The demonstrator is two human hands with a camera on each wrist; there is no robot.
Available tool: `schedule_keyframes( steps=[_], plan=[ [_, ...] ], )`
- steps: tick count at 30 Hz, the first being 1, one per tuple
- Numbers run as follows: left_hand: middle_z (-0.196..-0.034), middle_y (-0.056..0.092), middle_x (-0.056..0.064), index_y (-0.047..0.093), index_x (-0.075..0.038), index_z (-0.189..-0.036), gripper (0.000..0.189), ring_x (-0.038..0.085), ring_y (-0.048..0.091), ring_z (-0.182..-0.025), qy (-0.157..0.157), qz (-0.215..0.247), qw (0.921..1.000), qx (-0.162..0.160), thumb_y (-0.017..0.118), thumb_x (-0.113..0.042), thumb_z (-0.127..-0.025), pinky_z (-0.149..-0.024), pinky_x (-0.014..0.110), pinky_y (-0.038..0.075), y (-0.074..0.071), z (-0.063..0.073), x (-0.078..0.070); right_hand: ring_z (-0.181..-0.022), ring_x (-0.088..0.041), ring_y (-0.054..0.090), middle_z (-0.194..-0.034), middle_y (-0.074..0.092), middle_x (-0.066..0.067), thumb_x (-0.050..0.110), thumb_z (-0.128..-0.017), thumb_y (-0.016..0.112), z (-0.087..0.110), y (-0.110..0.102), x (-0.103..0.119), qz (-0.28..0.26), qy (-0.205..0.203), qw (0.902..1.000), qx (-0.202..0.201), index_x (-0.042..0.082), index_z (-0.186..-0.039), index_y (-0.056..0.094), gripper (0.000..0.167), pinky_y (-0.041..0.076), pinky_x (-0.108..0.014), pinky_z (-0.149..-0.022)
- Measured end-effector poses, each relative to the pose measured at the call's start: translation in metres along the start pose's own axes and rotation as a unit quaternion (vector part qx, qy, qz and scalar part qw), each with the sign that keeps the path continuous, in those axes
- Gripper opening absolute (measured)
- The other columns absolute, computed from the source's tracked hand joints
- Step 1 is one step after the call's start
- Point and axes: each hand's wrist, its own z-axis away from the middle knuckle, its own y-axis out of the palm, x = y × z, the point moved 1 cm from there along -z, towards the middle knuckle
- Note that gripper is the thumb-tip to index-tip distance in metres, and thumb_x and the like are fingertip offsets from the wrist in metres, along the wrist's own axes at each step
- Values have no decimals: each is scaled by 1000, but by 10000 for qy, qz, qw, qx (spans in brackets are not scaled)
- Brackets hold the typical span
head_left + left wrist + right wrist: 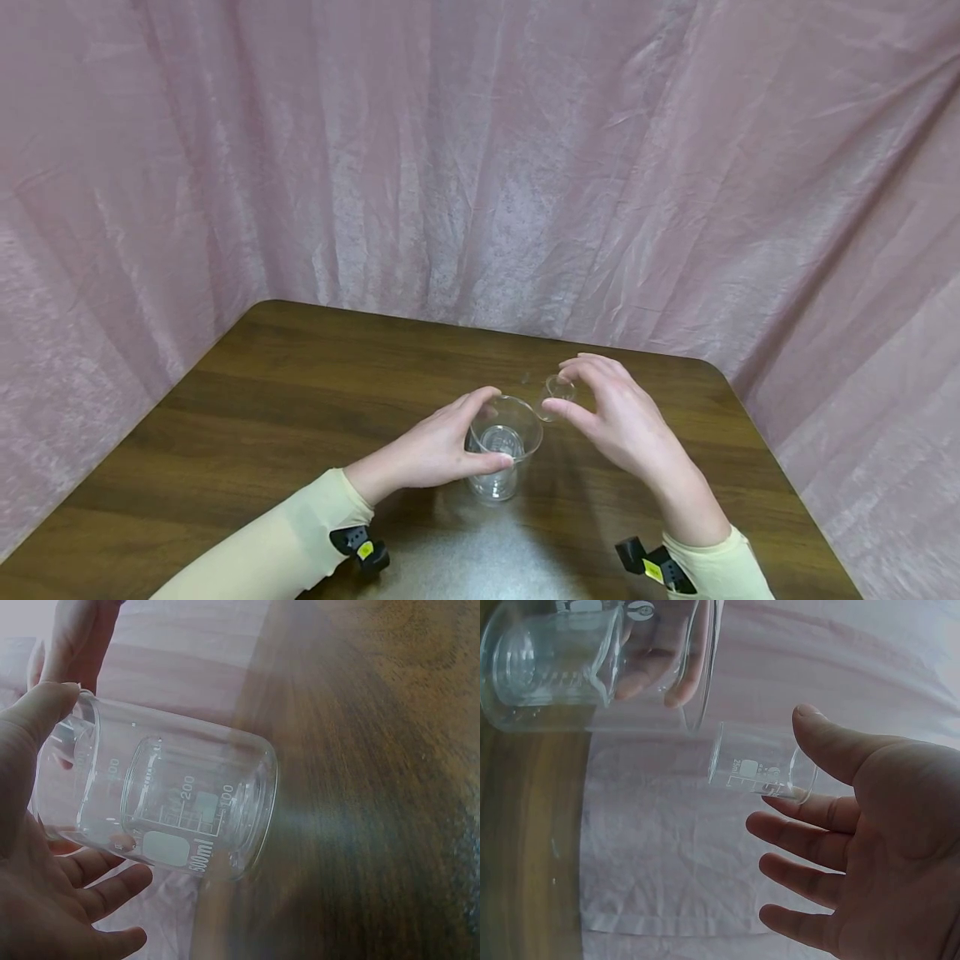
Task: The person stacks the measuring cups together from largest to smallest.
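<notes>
A clear glass beaker (166, 849) marked 500ml stands on the table. My left hand (431, 454) grips it near the rim, thumb on the near side and index finger on the far side, the other fingers spread below. Inside it sits a smaller clear beaker (559, 660) with its own white scale. To the right, my right hand (626, 421) pinches a small beaker marked 25ml (754, 761) near its rim between thumb and index finger. That small beaker is raised off the table, tilted, beside the large beaker's rim; its other three fingers stay off it.
The brown wooden table (300, 375) has rounded far corners. Pink curtains (465, 167) hang behind it and along both sides. A small faint mark (525, 377) shows on the table beyond the large beaker. Black wrist cameras (360, 548) sit at both sleeves.
</notes>
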Motion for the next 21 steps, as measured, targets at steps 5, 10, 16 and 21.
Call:
schedule_keyframes(
  steps=[5, 10, 16, 21],
  plan=[
    [-142, 68, 7, 43, -12, -163, 93, 28, 62, -136, -10, -8, 10000, 7, 83, -59, -94, -110, 54, 51, -1, 0, -1, -150, -31, 50, -147, 68, -6, 46, -98, 85, -1, 2, 2, -75, -69, 9999, -27, 16, -122, 77, 39, 45, -63, -115],
    [-142, 68, 9, 43, -12, -162, 92, 28, 63, -136, 26, 15, 10000, 14, 84, -58, -94, -110, 54, 51, -1, 0, -1, -150, -31, 50, -149, 67, -5, 46, -98, 85, -2, 2, 4, -122, -81, 9999, -41, 20, -121, 77, 35, 45, -63, -114],
    [-142, 68, 8, 42, -13, -163, 92, 28, 63, -135, 2, 4, 10000, 17, 83, -59, -94, -109, 54, 51, -2, 0, -2, -150, -30, 50, -148, 67, -4, 42, -98, 86, -4, 4, 5, -202, -148, 9997, -67, 19, -120, 77, 33, 44, -63, -115],
    [-142, 68, 7, 42, -13, -163, 92, 28, 63, -135, 0, 31, 10000, 20, 83, -58, -94, -109, 54, 51, -3, 1, -3, -150, -31, 50, -149, 67, -6, 39, -98, 87, -6, 9, 5, -285, -205, 9994, -41, 17, -121, 76, 34, 44, -61, -116]
  ],
)
